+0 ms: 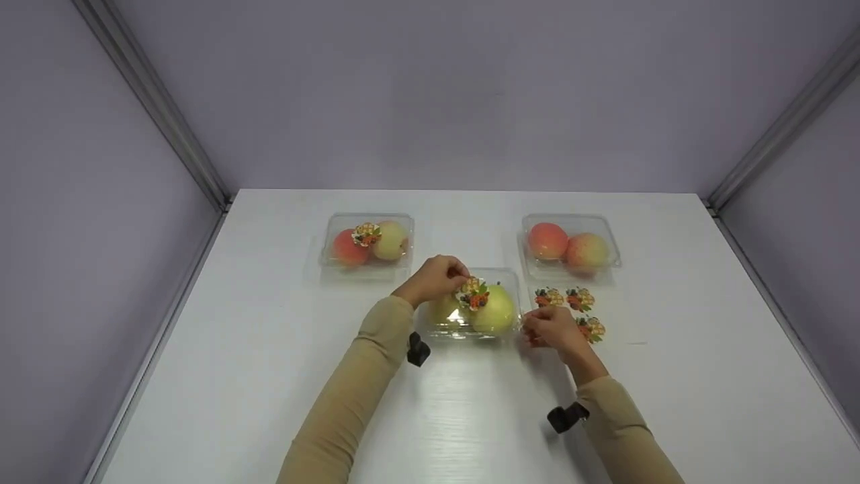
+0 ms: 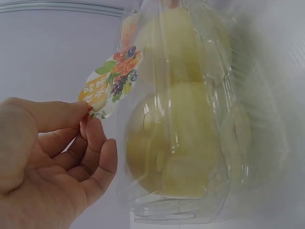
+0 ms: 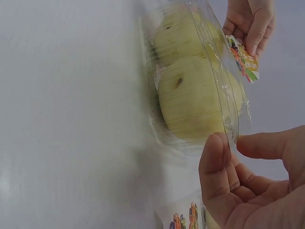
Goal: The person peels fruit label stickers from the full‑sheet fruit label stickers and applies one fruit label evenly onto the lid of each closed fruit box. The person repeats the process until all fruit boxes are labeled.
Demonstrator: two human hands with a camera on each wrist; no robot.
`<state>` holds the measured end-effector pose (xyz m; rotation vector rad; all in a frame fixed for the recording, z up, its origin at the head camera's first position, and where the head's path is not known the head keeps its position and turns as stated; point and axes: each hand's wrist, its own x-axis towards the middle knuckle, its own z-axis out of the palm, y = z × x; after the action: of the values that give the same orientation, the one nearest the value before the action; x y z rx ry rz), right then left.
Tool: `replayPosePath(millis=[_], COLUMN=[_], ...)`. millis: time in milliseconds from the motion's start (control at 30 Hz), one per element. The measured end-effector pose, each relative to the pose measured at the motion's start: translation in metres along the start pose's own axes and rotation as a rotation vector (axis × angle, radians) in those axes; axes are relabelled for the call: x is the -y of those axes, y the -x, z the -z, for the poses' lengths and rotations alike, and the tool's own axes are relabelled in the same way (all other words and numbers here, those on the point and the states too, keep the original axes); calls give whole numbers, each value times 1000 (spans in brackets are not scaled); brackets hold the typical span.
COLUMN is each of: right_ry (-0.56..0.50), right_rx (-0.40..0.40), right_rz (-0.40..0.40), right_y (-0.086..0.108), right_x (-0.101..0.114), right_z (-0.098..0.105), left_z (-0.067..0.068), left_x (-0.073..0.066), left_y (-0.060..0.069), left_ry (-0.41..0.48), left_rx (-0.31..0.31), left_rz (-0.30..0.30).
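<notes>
A round fruit-printed sticker (image 2: 116,81) is pinched between the thumb and index finger of my left hand (image 1: 435,278). It stands at the lid of a clear plastic box (image 1: 508,277) holding two yellow-green pears (image 1: 494,310). Whether the sticker's far edge touches the lid, I cannot tell. At the box's right side, my right hand (image 1: 552,328) pinches the rim, with thumb and index finger (image 3: 217,152) on either side of it. A sheet with several similar stickers (image 1: 580,299) lies partly under the right hand.
Behind on the left stands a clear box (image 1: 336,225) with two fruits and a sticker (image 1: 367,234) on its lid. Behind on the right, another clear box (image 1: 608,232) holds two reddish fruits (image 1: 547,240) without a sticker. Walls enclose the white table (image 1: 222,323).
</notes>
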<state>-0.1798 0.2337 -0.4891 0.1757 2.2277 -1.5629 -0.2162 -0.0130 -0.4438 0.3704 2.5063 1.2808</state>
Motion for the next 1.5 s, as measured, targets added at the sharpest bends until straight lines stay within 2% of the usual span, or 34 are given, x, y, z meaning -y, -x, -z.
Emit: replayPosePath(millis=[300,700,1067,1100,1167,1300,1333,1500], right_ry=[15,17,-10,-10,-11,-10,-7,9], right_rx=[-1,-8,1,1,-1,-2,-3,-14], right_rz=[10,3,-4,-4,-3,1,0,-16], right_y=[-1,-1,-1,-1,0,0,-1,-1], right_x=[-1,-1,1,1,0,-1,-1,-1], right_z=[0,-1,-1,-1,0,0,0,-1], left_z=[-5,-6,-9,-9,-10,-11,-12,-14], left_x=[2,6,11,14,15,15,13,10], left_y=[-2,-2,-5,-6,-7,-7,-6,-4], left_ry=[-51,-62,-48,-48,-44,-51,-54,-88], left_rx=[-39,-60,-75,-82,-83,-89,-85,-106], left_rz=[-4,-2,-34,-58,-59,-63,-40,-53])
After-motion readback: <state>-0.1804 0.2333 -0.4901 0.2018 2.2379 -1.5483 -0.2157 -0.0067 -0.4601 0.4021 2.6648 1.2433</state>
